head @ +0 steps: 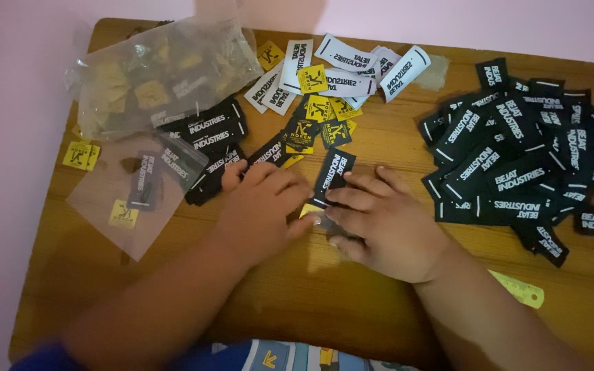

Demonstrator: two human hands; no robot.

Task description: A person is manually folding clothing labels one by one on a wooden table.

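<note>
Our left hand point(262, 209) and right hand point(379, 223) pinch a black label point(331, 175), its length pointing away from them toward the white labels point(352, 69).

— What's on the table point(311, 302)?
— It's wooden. A heap of black labels point(524, 165) lies at the right, white labels point(352, 69) at the far edge, small yellow tags point(321, 110) near the middle.
— And left?
— Two clear bags point(166, 72), one fuller, one flatter point(132, 192), and a yellow tag point(80, 155) at the edge. A green ruler point(520, 288) lies near right.
</note>
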